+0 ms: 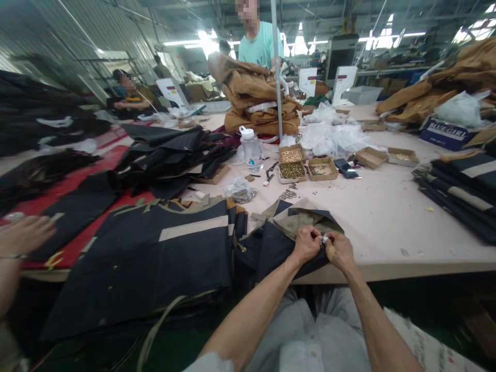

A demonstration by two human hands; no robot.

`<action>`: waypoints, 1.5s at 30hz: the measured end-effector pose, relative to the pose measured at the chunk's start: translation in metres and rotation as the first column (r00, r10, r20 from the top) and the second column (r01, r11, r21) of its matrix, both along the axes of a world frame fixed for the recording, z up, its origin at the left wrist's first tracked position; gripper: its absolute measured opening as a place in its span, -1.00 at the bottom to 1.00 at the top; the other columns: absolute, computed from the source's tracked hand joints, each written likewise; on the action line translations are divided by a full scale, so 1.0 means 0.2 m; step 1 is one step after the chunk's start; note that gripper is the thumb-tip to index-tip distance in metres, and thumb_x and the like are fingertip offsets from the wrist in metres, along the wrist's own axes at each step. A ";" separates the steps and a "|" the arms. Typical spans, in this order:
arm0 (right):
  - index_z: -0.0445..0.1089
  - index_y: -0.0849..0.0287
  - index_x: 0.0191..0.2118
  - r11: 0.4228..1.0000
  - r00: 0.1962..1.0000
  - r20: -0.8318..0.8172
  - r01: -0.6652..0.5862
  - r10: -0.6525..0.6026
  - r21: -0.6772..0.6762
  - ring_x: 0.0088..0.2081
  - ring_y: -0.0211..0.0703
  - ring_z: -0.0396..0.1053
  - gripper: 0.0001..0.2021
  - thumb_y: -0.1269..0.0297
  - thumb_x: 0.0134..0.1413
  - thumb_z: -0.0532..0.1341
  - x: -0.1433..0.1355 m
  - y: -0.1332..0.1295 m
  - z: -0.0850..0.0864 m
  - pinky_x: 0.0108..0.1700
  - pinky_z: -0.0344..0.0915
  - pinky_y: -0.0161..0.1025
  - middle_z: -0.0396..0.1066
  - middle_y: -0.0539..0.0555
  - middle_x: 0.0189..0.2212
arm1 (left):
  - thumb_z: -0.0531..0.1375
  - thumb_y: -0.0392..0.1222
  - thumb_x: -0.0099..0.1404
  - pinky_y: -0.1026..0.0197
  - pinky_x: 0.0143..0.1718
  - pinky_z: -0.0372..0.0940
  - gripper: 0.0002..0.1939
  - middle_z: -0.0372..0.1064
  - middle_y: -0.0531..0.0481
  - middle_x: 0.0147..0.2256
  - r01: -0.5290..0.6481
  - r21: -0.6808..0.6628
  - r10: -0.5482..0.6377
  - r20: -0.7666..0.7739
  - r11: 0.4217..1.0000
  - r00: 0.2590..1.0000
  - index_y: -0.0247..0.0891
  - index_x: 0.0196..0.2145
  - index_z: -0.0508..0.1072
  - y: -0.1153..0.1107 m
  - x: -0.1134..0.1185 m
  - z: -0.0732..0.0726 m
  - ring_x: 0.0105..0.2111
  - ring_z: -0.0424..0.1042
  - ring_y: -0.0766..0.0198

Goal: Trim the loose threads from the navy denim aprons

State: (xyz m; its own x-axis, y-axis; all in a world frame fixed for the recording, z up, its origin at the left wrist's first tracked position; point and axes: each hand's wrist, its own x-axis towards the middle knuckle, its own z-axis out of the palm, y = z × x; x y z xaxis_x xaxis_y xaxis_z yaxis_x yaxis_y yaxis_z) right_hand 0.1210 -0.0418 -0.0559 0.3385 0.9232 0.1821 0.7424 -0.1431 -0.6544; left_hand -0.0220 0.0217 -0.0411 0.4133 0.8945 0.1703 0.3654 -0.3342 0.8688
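Observation:
At the table's front edge, my left hand is closed in a pinch on a folded dark navy garment with olive-green trim. My right hand meets it from the other side, fingers also pinched together. Between the fingertips is something small and pale; whether it is a fitting or a wrapped fingertip I cannot tell. A tan band shows on a finger of my right hand. Left of the garment lies a stack of navy pieces with beige strips, overhanging the edge. Metal rings lie just beyond my hands.
Small boxes of brass-coloured fittings stand mid-table beside a clear bottle. Another person's hand rests at far left. Brown garments are piled in front of a standing person. Folded dark garments lie at right.

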 end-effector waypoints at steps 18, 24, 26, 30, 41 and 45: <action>0.54 0.11 -0.25 0.885 0.842 -0.276 -0.424 0.464 0.192 -0.29 -0.11 0.38 -0.84 0.19 0.11 0.27 0.16 0.07 0.12 -0.26 0.32 -0.21 0.44 0.09 -0.28 | 0.23 -0.25 0.17 0.32 -0.43 0.29 -0.85 0.53 -0.07 -0.40 0.012 -0.203 -0.011 0.007 0.979 1.000 -0.34 -0.32 0.56 0.06 0.00 -0.06 -0.44 0.47 0.30; 0.41 0.13 -0.41 0.916 0.873 -0.279 -0.380 0.400 0.125 -0.30 -0.09 0.37 -0.90 0.23 0.02 0.26 0.17 0.08 0.11 -0.28 0.30 -0.21 0.42 0.10 -0.32 | 0.25 -0.22 0.18 0.30 -0.42 0.33 -0.85 0.53 -0.08 -0.41 0.042 -0.233 -0.033 0.040 0.972 0.999 -0.34 -0.32 0.56 0.06 0.01 -0.06 -0.44 0.48 0.28; 0.38 0.13 -0.45 0.931 0.892 -0.269 -0.344 0.364 0.118 -0.33 -0.11 0.37 -0.92 0.27 -0.04 0.25 0.17 0.10 0.10 -0.30 0.29 -0.23 0.43 0.08 -0.35 | 0.25 -0.24 0.18 0.29 -0.41 0.36 -0.86 0.53 -0.08 -0.41 0.045 -0.236 -0.035 0.047 0.971 0.998 -0.34 -0.32 0.55 0.06 0.01 -0.06 -0.44 0.49 0.27; 0.43 0.16 -0.44 0.962 0.928 -0.253 -0.257 0.273 0.095 -0.39 -0.12 0.39 -0.93 0.29 -0.11 0.25 0.16 0.12 0.06 -0.32 0.30 -0.23 0.47 0.08 -0.41 | 0.24 -0.31 0.18 0.27 -0.39 0.41 -0.89 0.53 -0.08 -0.41 0.058 -0.285 -0.037 0.077 0.957 0.996 -0.35 -0.32 0.54 0.06 0.01 -0.05 -0.43 0.52 0.25; 0.44 0.16 -0.34 0.976 0.794 -0.570 -0.206 0.209 0.072 -0.52 -0.11 0.43 -0.71 0.03 -0.05 0.34 0.13 0.10 0.06 -0.51 0.36 -0.25 0.47 0.08 -0.50 | 0.17 -0.41 0.20 0.15 -0.29 0.52 -0.86 0.54 -0.09 -0.43 0.152 -0.439 -0.027 0.278 0.885 0.960 -0.37 -0.30 0.52 0.08 0.02 -0.04 -0.40 0.59 0.19; 0.44 0.16 -0.34 0.984 0.794 -0.582 -0.156 0.176 0.084 -0.52 -0.10 0.43 -0.65 -0.05 -0.04 0.34 0.11 0.10 0.05 -0.50 0.40 -0.22 0.48 0.11 -0.48 | 0.21 -0.37 0.21 0.14 -0.31 0.52 -0.90 0.55 -0.09 -0.42 0.132 -0.437 -0.004 0.281 0.890 0.960 -0.35 -0.31 0.52 0.08 0.02 -0.06 -0.41 0.59 0.18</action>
State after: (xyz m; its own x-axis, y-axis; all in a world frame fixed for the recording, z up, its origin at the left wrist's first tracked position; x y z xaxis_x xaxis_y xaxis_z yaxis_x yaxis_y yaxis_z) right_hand 0.1439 -0.0210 -0.0450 0.2318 0.9724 0.0280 0.2273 -0.0262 -0.9735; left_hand -0.0187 0.0385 -0.0524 0.4723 0.8719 -0.1294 0.0913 0.0976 0.9910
